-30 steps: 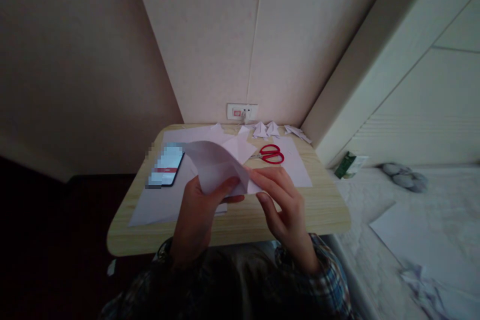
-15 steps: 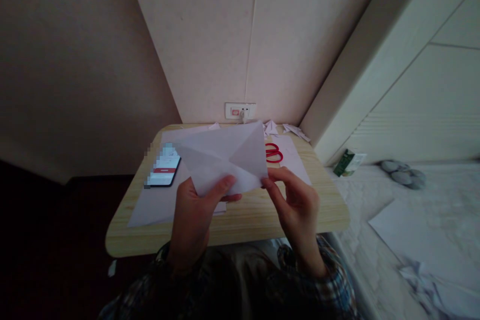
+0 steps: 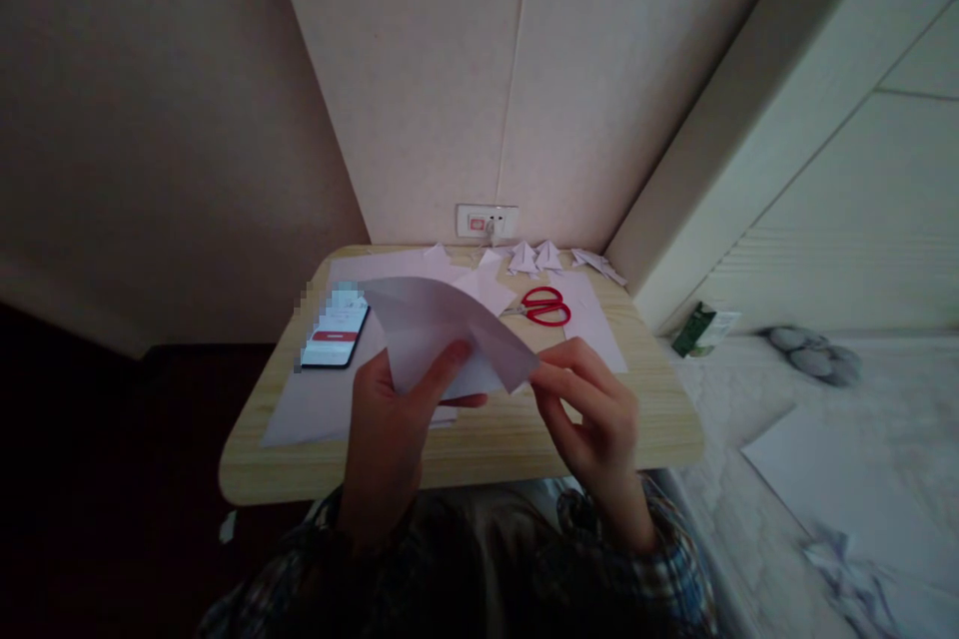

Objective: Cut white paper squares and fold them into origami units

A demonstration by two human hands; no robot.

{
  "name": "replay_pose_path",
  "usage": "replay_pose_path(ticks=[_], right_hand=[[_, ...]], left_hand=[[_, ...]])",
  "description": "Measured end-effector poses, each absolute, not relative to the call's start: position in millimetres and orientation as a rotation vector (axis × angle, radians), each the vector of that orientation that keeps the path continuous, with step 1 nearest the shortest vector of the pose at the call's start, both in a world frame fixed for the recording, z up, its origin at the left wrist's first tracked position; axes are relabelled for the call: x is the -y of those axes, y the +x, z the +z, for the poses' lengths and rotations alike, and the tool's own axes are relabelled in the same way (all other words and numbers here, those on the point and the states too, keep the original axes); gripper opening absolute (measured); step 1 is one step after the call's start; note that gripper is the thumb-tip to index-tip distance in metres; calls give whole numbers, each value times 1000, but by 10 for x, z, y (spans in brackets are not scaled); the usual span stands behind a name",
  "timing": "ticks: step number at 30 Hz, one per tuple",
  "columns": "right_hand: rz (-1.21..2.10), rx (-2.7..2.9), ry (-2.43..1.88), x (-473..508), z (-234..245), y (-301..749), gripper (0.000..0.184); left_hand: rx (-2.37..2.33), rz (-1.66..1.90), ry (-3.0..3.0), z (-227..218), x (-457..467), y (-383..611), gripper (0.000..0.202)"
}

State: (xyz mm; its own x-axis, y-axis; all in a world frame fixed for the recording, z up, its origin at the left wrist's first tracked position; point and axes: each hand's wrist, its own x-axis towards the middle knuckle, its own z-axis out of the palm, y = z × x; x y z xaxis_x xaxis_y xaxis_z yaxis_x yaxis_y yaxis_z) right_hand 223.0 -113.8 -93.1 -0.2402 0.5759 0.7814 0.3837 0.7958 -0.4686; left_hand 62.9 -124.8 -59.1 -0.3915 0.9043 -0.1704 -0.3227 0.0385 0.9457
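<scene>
A white sheet of paper (image 3: 431, 319) is held up above the front of the small wooden table (image 3: 494, 454). My left hand (image 3: 401, 409) grips its lower left part, thumb on the near face and fingers behind. The fingertips of my right hand (image 3: 588, 404) pinch the paper's right corner. Its upper edge curves over towards me, and the right side is bent down. Behind the paper lie red-handled scissors (image 3: 545, 306), their blades pointing left and partly covered. A phone (image 3: 335, 331) with its screen lit rests left of my hands on a large white sheet (image 3: 300, 419).
Several folded paper pieces (image 3: 535, 257) line the table's back edge below a wall socket (image 3: 486, 221). Another white sheet (image 3: 595, 319) lies at the table's right. On the bed to the right are a green box (image 3: 696, 331), a grey item (image 3: 813, 354) and loose paper (image 3: 846, 469).
The paper's upper right corner has been bent down towards me, uncovering the scissors and folded pieces behind. My right hand stays at the right corner; my left hand keeps its hold.
</scene>
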Motion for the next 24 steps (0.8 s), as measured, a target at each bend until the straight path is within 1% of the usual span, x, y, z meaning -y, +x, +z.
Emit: replay_pose_path(ticks=[9,15,19,24], right_hand=[[26,1978,-723,1147,-914,2228,57],[38,2014,-740,1160,-957,2255,65],[44,2030,-727,1161,-964,2266,66],[40,2050,-731,1160,-964,2270,68]], left_hand=[[-1301,1507,633,-589,1265,634,35],[-1227,1467,643,-594,1265,579,41],[-1280,1440,652,-582,1266,564,44],[-1207,1435,646,-579,1284,556,48]])
